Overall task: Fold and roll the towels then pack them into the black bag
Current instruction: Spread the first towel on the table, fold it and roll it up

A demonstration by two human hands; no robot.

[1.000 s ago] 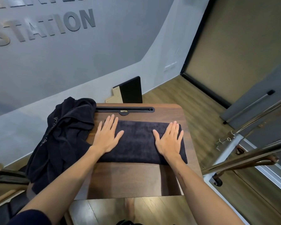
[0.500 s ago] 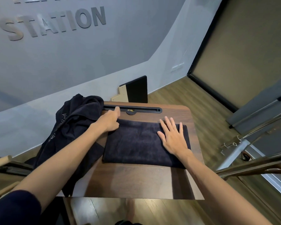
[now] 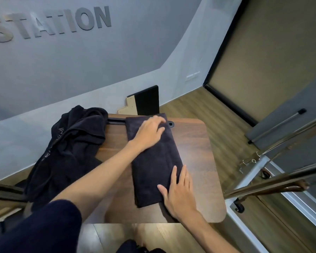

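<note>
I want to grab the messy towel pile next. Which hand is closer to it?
Left. The left hand rests on the far end of the folded towel, just right of the towel pile. The right hand presses the near end, farther away.

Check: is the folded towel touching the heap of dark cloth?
Apart. The head view shows bare table between the folded towel and the heap.

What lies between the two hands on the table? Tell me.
The folded dark towel spans the stretch in the head view: left hand on its far end, right hand on its near end.
</note>
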